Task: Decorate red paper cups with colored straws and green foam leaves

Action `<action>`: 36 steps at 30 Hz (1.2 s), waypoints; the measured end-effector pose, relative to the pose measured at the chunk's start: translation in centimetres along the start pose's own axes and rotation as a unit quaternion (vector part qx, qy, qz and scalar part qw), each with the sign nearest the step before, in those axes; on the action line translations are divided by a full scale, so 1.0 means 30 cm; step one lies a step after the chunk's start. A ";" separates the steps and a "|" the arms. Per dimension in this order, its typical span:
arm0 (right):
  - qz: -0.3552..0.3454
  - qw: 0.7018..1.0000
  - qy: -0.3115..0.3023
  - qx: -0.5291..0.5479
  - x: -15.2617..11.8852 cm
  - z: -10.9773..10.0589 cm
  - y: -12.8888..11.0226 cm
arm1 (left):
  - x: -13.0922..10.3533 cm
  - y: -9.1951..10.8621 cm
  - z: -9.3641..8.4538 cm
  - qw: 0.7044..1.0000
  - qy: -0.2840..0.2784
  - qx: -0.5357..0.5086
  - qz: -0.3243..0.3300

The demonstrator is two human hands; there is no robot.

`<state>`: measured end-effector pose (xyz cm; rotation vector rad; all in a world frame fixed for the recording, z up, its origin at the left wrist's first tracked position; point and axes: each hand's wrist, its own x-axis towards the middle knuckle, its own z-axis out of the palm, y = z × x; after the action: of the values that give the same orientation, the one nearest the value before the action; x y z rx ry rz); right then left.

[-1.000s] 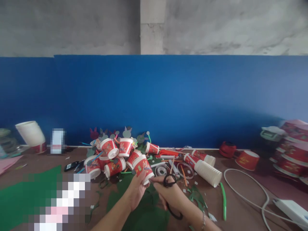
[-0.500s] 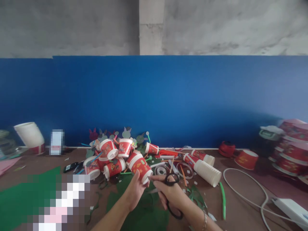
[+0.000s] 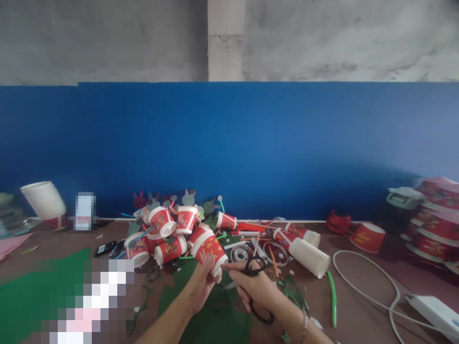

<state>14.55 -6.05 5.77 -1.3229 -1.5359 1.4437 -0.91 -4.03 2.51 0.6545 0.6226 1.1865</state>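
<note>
My left hand (image 3: 202,285) is wrapped round a red patterned paper cup (image 3: 209,249), tilted with its white base toward the lower right. My right hand (image 3: 255,285) holds black-handled scissors (image 3: 267,317); their blades show between the two hands, below the cup. Its fingertips reach the white base of the cup. Behind my hands lies a pile of red paper cups (image 3: 161,222) with straws and grey paper animal shapes. Green paper (image 3: 215,320) lies beneath my hands.
A stack of white-rimmed cups (image 3: 310,257), tape rolls (image 3: 241,253) and a green straw (image 3: 333,298) lie to the right. Farther right are a white cable (image 3: 385,272), a power strip (image 3: 435,310) and stacked red tubs (image 3: 439,229). A phone (image 3: 84,211) stands at left.
The cup has turned in my left hand, so a different part of its printed side shows. My right hand has barely moved and still holds the scissors.
</note>
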 end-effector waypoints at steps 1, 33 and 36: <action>-0.036 0.997 0.038 -0.059 -0.009 0.003 -0.007 | 0.001 -0.002 0.002 1.000 -0.007 0.012 0.009; -0.230 0.877 0.051 -0.419 -0.081 -0.037 -0.089 | 0.032 0.014 -0.014 0.987 0.035 0.157 0.028; -0.155 0.843 0.048 -0.512 -0.083 -0.090 -0.110 | 0.046 0.019 -0.026 0.976 0.107 0.171 0.080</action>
<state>17.00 -7.16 9.90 -1.5270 -2.4391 0.2617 -1.48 -2.46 2.28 0.8861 0.9847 1.3238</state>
